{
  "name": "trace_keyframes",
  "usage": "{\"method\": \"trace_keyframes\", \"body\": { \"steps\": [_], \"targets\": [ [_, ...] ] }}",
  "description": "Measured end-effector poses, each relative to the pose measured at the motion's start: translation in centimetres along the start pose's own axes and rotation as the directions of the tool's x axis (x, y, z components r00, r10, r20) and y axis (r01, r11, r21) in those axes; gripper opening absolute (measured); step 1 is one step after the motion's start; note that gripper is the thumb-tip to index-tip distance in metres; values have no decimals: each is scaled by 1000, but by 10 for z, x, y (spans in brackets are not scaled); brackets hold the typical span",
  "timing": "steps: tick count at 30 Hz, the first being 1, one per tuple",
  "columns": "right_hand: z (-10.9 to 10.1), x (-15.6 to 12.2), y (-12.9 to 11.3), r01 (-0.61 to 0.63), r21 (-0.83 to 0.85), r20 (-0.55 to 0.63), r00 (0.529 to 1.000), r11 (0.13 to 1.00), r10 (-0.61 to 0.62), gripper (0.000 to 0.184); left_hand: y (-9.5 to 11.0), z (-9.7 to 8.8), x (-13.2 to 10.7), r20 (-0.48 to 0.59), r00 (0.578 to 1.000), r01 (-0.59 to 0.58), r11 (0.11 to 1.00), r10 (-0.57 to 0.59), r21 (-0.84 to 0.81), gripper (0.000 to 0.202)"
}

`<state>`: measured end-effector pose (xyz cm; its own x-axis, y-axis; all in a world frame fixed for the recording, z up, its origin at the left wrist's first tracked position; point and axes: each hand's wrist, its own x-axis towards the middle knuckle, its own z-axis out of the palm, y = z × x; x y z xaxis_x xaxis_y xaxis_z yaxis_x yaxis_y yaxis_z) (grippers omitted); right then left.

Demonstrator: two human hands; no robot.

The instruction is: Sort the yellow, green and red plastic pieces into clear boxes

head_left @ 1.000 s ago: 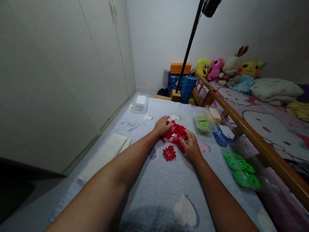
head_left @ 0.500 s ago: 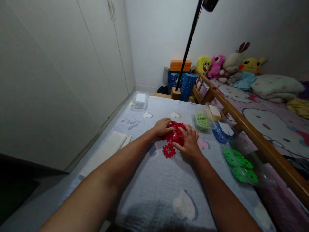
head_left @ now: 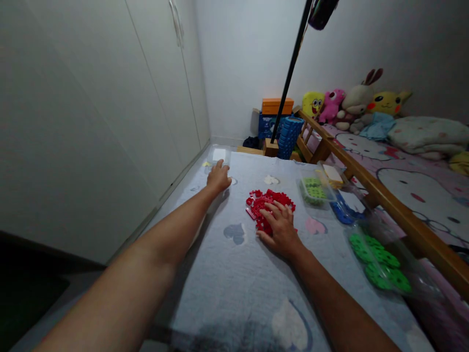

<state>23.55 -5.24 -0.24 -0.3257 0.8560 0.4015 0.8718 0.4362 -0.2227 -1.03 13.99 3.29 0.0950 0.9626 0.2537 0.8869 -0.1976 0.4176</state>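
My left hand (head_left: 219, 177) reaches out to the far left part of the table, its fingers at the near edge of a clear plastic box (head_left: 220, 153) with a white label. Nothing shows in that hand, and its fingers are apart; whether they touch the box I cannot tell. Under my right hand (head_left: 280, 227) lies a loose heap of red toothed plastic building pieces (head_left: 262, 200). The right fingers are spread over the near right side of the heap, resting on it without gripping a piece.
Along the right edge stand clear boxes with light green pieces (head_left: 314, 189), blue pieces (head_left: 346, 208) and green pieces (head_left: 381, 261). A wooden bed rail (head_left: 366, 183) runs beside them. White wardrobe doors (head_left: 110, 112) line the left. A black pole (head_left: 289, 73) rises behind the table.
My left hand has left the red pieces and moved forward and left to the clear box. My right hand has stayed at the heap, which is now gathered closer together.
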Motion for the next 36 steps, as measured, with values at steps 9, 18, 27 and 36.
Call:
{"method": "trace_keyframes", "body": {
  "steps": [9,18,27,36],
  "targets": [
    [2,-3,1,39,-5,-99,994,999,-39,49,-14,-5,22,171,979,68,965,-114,251,59],
    [-1,-3,-1,41,9,-73,997,999,-41,47,-26,-6,25,139,988,26,971,-60,238,62],
    [2,-3,2,48,19,-38,998,999,-47,49,-11,-20,-38,190,978,-139,947,86,289,54],
    [1,-4,2,61,18,-41,997,998,-61,46,20,-40,-137,294,918,-341,909,267,240,50]
  ]
}}
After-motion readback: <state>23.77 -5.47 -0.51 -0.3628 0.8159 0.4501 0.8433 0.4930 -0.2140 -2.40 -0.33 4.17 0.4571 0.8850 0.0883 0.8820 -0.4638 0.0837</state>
